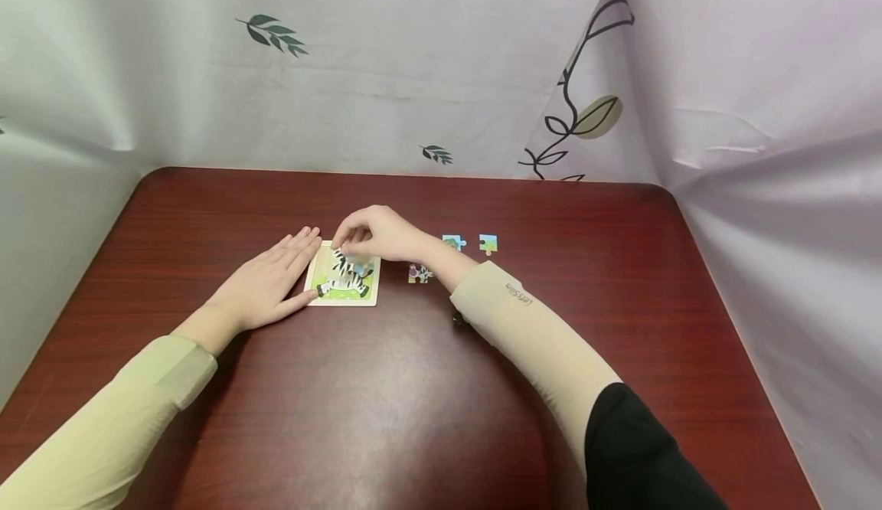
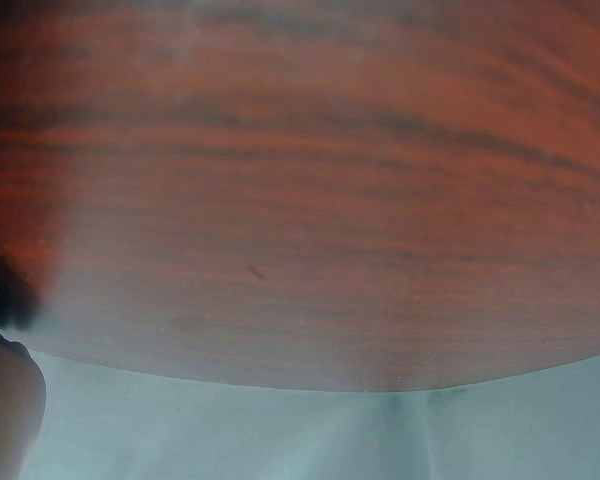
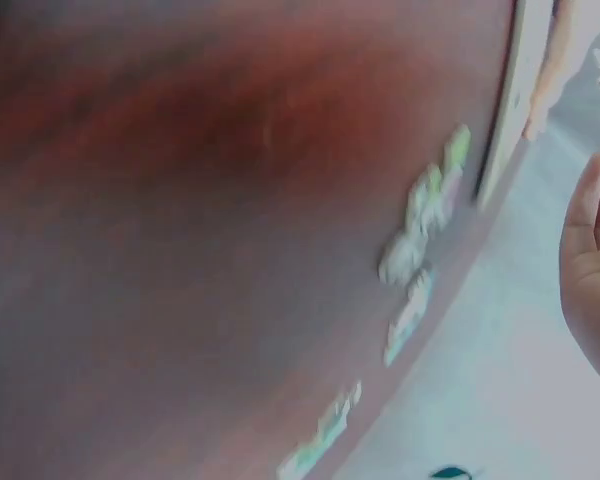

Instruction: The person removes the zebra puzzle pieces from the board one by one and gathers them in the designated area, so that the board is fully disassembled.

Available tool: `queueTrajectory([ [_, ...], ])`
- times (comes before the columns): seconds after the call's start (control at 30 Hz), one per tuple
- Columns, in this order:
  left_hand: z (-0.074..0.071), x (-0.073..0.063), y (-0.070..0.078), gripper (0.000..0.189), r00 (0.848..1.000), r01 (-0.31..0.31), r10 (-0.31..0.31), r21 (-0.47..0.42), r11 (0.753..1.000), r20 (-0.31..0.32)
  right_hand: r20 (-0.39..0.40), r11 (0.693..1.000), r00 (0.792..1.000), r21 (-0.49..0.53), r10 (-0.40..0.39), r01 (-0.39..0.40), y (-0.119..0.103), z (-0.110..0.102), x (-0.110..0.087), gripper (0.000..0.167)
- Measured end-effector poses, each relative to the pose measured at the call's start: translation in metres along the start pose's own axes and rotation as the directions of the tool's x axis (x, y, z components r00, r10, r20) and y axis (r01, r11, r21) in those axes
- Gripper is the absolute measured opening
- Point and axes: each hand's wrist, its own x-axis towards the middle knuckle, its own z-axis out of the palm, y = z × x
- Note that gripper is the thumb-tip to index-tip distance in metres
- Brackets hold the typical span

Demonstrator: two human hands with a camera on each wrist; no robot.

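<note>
In the head view a square puzzle board [image 1: 377, 284] with a light rim and a zebra picture on a green ground lies on the table. My left hand [image 1: 272, 284] lies flat along its left side, fingers straight, thumb at the lower left corner. Over the board's upper part, my right hand [image 1: 382, 236] bends its thumb and index finger together and pinches a puzzle piece, mostly hidden by the fingers. The right wrist view shows this hand [image 3: 595, 270] at the right edge, with a striped patch above its fingertips.
Right of the board lie loose puzzle pieces: a blue-green one [image 1: 452, 242], another [image 1: 488, 243] farther right, and a patterned one [image 1: 419, 273] beside my right forearm. The dark red wooden table [image 1: 358, 403] ends at a pale curtain [image 1: 358, 73] with leaf prints.
</note>
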Motion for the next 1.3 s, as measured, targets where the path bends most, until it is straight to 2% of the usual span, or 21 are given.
queueTrajectory([
  [0.17,0.0,0.0,-0.001,0.086,1.0,0.01,-0.01,0.004,1.0,0.01,-0.046,0.999,0.999,0.04,0.009,-0.008,0.002,-0.015,-0.012,0.013],
  [0.4,0.002,0.001,-0.002,0.087,1.0,-0.004,0.004,0.019,1.0,-0.002,-0.086,0.993,0.993,0.092,0.082,-0.074,0.017,-0.036,-0.039,0.012],
  [0.63,0.0,0.001,-0.002,0.086,1.0,-0.017,0.018,0.014,1.0,-0.007,-0.124,0.986,0.982,0.102,0.142,-0.129,0.032,-0.05,-0.067,0.008],
  [0.87,0.002,0.002,-0.003,0.087,1.0,-0.001,0.001,0.018,1.0,0.004,-0.14,0.983,0.973,0.069,0.181,-0.172,0.043,-0.058,-0.088,0.007],
  [1.3,0.0,0.001,-0.002,0.086,1.0,-0.021,0.021,0.022,1.0,-0.005,-0.14,0.971,0.961,0.051,0.238,-0.233,0.059,-0.064,-0.119,0.007],
])
